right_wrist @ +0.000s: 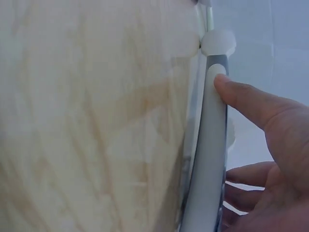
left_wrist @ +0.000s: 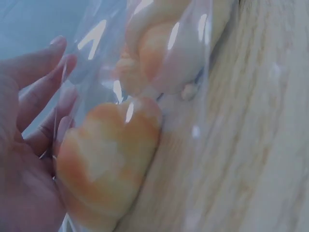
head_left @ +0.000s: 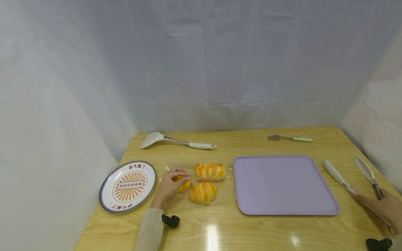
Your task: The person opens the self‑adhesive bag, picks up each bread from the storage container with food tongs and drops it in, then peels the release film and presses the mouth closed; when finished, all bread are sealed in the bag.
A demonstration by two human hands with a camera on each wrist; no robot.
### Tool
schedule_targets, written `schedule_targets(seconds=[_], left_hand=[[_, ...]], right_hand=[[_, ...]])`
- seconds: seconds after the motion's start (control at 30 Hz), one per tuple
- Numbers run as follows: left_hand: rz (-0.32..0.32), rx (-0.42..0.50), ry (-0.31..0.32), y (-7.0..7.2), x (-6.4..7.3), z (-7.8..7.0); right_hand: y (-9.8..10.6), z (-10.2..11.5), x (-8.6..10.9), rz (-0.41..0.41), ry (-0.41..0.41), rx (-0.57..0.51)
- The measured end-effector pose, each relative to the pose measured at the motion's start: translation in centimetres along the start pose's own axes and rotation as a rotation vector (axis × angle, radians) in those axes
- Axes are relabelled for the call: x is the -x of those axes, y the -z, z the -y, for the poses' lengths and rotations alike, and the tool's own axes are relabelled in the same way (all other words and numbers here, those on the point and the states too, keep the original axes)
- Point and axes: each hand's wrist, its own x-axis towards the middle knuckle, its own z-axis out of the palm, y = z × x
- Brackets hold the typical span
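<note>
Clear plastic bag (head_left: 223,193), head view: three breads (head_left: 203,192) appear to be enclosed by it on the worktop (head_left: 188,232), between the plate (head_left: 130,186) and the purple tray (head_left: 282,186).
Left hand (head_left: 172,184), head view: the leftmost bread (head_left: 185,187) is met from its left side and partly covered; the other two are set just to the right of the fingers.
Rear loaf (head_left: 209,172), head view: its long axis is laid left to right.
Right hand (head_left: 381,207), head view: the tongs (head_left: 333,172) are held at their handles, tips spread and pointed away from the body; by the tray's width they are kept well apart from the breads, so the left hand is judged the nearer one to count on.
Bag and fingers, left wrist view: the film is bordered by lightly bent fingers, with bread to their right; whether it is pinched cannot be told, the thumb not being clearly shown.
Tongs handle (right_wrist: 207,145), right wrist view: it is gripped, one fingertip pressed on its pale face, other fingers bent behind.
</note>
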Motion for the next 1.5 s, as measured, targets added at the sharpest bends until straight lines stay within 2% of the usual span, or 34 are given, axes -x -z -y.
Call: schedule_targets(seconds=[0.1, 0.2, 0.27, 0.33, 0.5, 0.6, 0.67, 0.77, 0.83, 0.93, 1.03, 1.13, 1.3, 1.5], left_hand=[[0.003, -0.043, -0.011, 0.1, -0.2, -0.3], [0.002, -0.072, -0.042, 0.1, -0.8, -1.3], [0.014, -0.074, -0.066, 0.1, -1.5, -2.2], [0.04, -0.088, -0.081, 0.0, -2.4, -3.2], [0.178, -0.187, -0.161, -0.2, -5.1, -5.6], [0.293, -0.262, -0.2, -0.5, -6.7, -6.7], [0.372, -0.293, -0.177, -0.9, -7.7, -7.3], [0.483, -0.325, -0.108, -1.9, -8.9, -8.1], [0.537, -0.345, -0.072, -2.7, -9.6, -8.5], [0.585, -0.37, -0.053, -4.0, -10.4, -8.8], [0.58, -0.402, -0.039, -5.1, -10.9, -9.0], [0.557, -0.433, -0.012, -6.0, -11.1, -9.1], [0.552, -0.477, 0.025, -7.1, -11.4, -8.8], [0.591, -0.483, 0.0, -7.7, -11.5, -8.5]], right_hand=[[0.1, 0.7, 0.8, -0.102, 0.084, 0.074], [-0.4, 2.3, 1.7, -0.306, 0.277, 0.079], [-1.0, 4.3, 2.7, -0.409, 0.406, 0.051], [-1.7, 6.5, 3.6, -0.425, 0.507, -0.034], [-4.7, 13.0, 7.0, -0.275, 0.599, -0.192], [-7.2, 16.3, 9.2, -0.124, 0.642, -0.295], [-9.0, 18.1, 10.4, 0.007, 0.659, -0.366], [-11.7, 20.3, 11.9, 0.219, 0.701, -0.454], [-13.4, 21.6, 12.7, 0.34, 0.735, -0.497], [-15.7, 23.4, 13.9, 0.506, 0.752, -0.542], [-17.5, 24.7, 14.8, 0.609, 0.724, -0.566], [-19.1, 25.5, 15.5, 0.644, 0.707, -0.573], [-21.1, 26.0, 16.1, 0.601, 0.666, -0.657], [-22.4, 26.3, 16.4, 0.544, 0.588, -0.792]])
